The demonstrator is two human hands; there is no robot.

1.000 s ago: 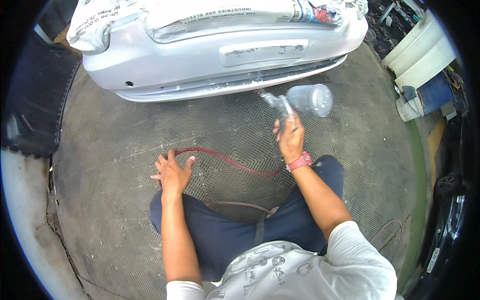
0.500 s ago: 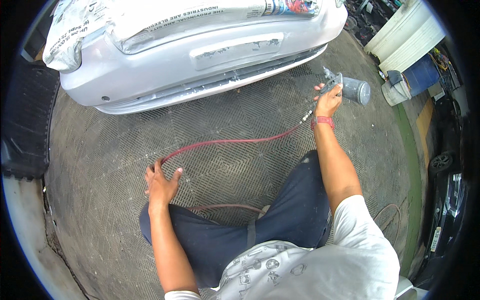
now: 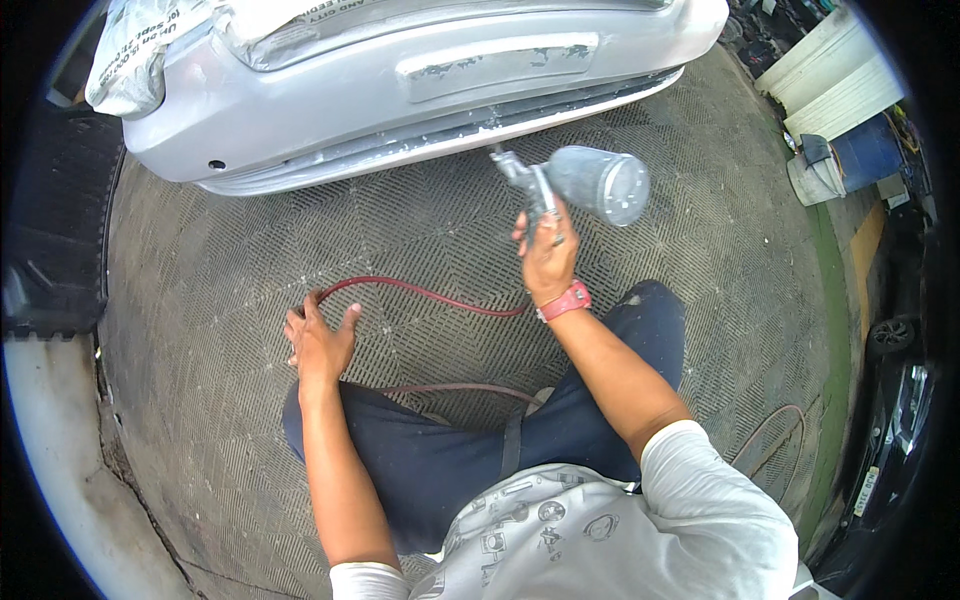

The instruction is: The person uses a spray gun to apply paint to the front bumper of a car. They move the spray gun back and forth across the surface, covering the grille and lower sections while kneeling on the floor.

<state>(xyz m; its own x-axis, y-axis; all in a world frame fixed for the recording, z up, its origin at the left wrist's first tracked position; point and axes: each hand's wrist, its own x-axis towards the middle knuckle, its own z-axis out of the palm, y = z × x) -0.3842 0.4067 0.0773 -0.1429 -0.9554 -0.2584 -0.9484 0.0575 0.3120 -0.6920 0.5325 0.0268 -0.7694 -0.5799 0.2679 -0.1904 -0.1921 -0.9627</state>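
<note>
My right hand (image 3: 549,256), with a red watch on the wrist, is closed round the handle of a spray gun (image 3: 598,186) that has a grey cup. The gun is tilted, its nozzle toward the lower edge of a silver-grey car bumper (image 3: 290,118) and apart from it. A red air hose (image 3: 430,294) runs from below the right hand in a curve to my left hand (image 3: 322,346). There the left fingers curl over the hose beside my knee, thumb held apart. Part of the hose is hidden behind that hand.
Printed masking paper (image 3: 270,30) covers the car above the bumper. Patterned matting (image 3: 400,225) lies underfoot. A black ribbed plastic piece (image 3: 60,220) stands at the left. On the right are a white bucket (image 3: 815,180), a blue drum (image 3: 868,152) and a dark car (image 3: 890,440).
My right hand has swept the spray gun leftward along the bumper, and the hose has slackened into a stronger bend. My left hand has barely moved. The view has shifted slightly.
</note>
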